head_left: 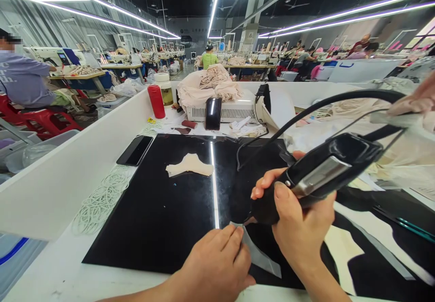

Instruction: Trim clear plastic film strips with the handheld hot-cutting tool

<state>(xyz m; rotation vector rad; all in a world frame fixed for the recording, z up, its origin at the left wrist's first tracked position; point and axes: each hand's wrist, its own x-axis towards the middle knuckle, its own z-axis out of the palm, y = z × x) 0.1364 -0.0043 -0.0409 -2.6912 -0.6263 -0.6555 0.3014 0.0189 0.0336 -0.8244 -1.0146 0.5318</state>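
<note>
My right hand [302, 220] is wrapped round a black corded hand tool [326, 166] with a silver plate on its side. The tool's tip points down and left, close to my left fingers. Fingers closed together, my left hand [220, 261] presses on a curved, sheer grey piece [261, 254] lying on the black mat [142, 229]. The tip meets or nearly meets this piece; I cannot tell exactly. Farther back on the mat rests a cream fabric piece [190, 165]. Another cream piece [345, 252] lies to the right of my right wrist.
A phone [135, 150] and pale green cord [103, 200] are at the left. Behind stand a red bottle [156, 102], a jar [165, 89] and a white vented box [234, 112] topped with cloth. The tool's cable [306, 112] arches right, near another person's hand [416, 98].
</note>
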